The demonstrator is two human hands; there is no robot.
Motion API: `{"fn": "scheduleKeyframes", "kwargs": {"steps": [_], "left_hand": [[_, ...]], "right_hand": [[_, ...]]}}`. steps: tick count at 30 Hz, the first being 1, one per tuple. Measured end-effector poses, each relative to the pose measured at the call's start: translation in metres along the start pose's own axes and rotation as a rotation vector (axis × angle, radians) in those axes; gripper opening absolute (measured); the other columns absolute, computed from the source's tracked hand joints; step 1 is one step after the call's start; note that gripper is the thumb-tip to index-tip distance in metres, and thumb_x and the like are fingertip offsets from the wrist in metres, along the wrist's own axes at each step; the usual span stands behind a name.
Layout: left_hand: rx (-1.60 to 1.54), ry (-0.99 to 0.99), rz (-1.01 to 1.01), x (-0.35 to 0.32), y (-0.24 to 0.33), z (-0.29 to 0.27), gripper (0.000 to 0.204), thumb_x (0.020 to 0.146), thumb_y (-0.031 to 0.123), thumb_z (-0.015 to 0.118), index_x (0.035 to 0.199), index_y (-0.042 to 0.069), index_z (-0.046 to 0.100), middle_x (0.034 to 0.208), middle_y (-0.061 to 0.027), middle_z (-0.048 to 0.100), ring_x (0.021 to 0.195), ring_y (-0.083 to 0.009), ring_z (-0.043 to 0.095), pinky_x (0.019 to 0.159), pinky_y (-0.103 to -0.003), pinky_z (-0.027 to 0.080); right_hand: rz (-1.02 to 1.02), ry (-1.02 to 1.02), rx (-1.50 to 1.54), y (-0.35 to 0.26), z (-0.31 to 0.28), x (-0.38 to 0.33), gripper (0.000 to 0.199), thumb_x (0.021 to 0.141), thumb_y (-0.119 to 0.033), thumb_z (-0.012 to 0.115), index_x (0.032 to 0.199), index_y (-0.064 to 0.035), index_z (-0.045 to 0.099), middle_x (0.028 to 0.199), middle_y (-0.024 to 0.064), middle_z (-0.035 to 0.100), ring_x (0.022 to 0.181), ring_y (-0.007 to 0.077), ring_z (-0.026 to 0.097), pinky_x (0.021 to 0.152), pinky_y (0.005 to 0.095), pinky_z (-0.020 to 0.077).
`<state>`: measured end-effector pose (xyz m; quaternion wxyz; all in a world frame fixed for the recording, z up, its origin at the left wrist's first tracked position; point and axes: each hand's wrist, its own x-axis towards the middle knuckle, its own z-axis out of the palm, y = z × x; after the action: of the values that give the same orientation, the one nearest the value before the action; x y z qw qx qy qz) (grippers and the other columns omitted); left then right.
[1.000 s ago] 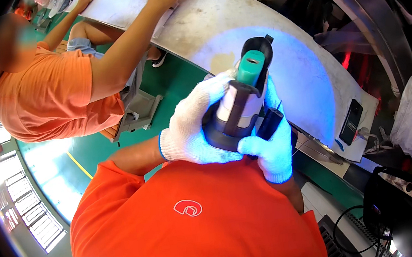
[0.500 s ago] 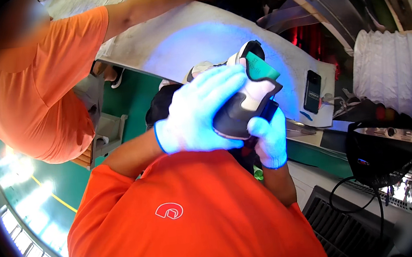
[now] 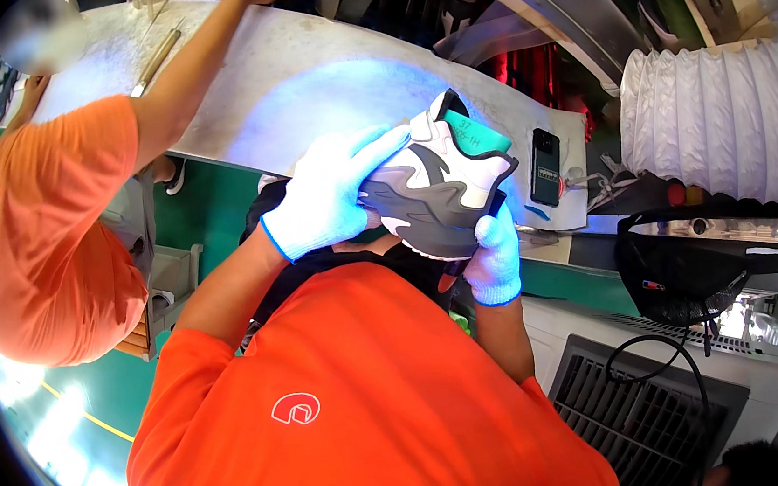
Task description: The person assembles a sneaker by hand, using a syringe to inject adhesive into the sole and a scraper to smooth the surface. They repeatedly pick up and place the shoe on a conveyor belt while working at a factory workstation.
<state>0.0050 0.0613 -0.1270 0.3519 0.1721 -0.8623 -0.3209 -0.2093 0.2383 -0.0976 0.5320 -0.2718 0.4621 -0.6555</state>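
Note:
A white and grey sneaker point(image 3: 438, 215) is held up between my two gloved hands, above the near edge of the table. A green sheet or insert point(image 3: 477, 133) with handwriting sticks out of its opening. My left hand point(image 3: 323, 193), in a white knit glove with a blue cuff, is closed around the toe end. My right hand point(image 3: 495, 256), gloved the same way, grips the heel end from below. Beside the right fingers shows a dark, slim object with a reddish end point(image 3: 449, 280); its kind I cannot make out. The shoe's far side is hidden.
Bluish light falls on the pale table point(image 3: 234, 89). A black phone point(image 3: 546, 167) lies at its right end. Farther right are a white ribbed duct point(image 3: 720, 131) and a black mesh bag point(image 3: 677, 271). At left a co-worker in orange point(image 3: 61, 237) reaches across the table.
The shoe has turned, and its patterned side now shows. My left hand has slid off that side toward the toe. The co-worker's arm has shifted left in the view.

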Motion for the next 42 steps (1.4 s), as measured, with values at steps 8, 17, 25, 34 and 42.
{"fn": "scheduleKeyframes", "kwargs": {"steps": [8,17,25,34,42], "left_hand": [[-0.008,-0.110,-0.066,0.010,-0.002,-0.003,0.104,0.059,0.010,0.092,0.159,0.007,0.061,0.153,-0.0186,0.067,0.135,-0.0434,0.065,0.114,-0.050,0.053],[0.131,-0.317,-0.105,0.037,0.003,-0.017,0.098,0.072,0.022,0.098,0.161,0.009,0.059,0.149,-0.0180,0.069,0.133,-0.0430,0.066,0.110,-0.052,0.054],[0.664,-0.569,0.303,0.095,-0.040,-0.063,0.086,0.071,0.013,0.090,0.153,0.011,0.065,0.137,-0.0147,0.072,0.126,-0.0394,0.068,0.111,-0.051,0.052],[0.630,-0.309,0.209,0.051,-0.016,-0.039,0.070,0.073,0.017,0.088,0.140,0.008,0.068,0.144,-0.0202,0.066,0.129,-0.0442,0.066,0.111,-0.054,0.052],[0.235,0.154,-0.266,-0.079,0.038,0.017,0.066,0.076,0.018,0.098,0.135,0.002,0.074,0.144,-0.0261,0.071,0.123,-0.0454,0.073,0.108,-0.051,0.059]], "right_hand": [[-0.026,0.085,0.044,0.004,-0.002,-0.001,0.097,0.093,-0.046,0.090,0.164,0.0006,0.043,0.139,0.0194,0.071,0.106,0.0293,0.078,0.077,0.0409,0.0673],[0.039,0.059,0.276,0.000,-0.005,0.010,0.062,0.100,-0.027,0.081,0.148,0.0027,0.055,0.115,0.0123,0.075,0.082,0.0199,0.076,0.058,0.0297,0.0597],[0.131,0.411,-0.107,0.027,-0.028,0.065,0.047,0.103,-0.028,0.082,0.135,0.0014,0.066,0.086,0.0017,0.068,0.055,0.0100,0.062,0.049,0.0293,0.0510],[-0.334,0.517,-1.240,0.050,-0.086,0.140,0.051,0.092,-0.023,0.083,0.138,-0.0030,0.072,0.128,0.0245,0.077,0.118,0.0428,0.075,0.104,0.0503,0.0591],[-0.224,0.534,-1.059,0.047,-0.094,0.171,0.066,0.096,-0.025,0.085,0.154,-0.0017,0.064,0.137,0.0272,0.075,0.125,0.0417,0.074,0.111,0.0472,0.0557]]}}
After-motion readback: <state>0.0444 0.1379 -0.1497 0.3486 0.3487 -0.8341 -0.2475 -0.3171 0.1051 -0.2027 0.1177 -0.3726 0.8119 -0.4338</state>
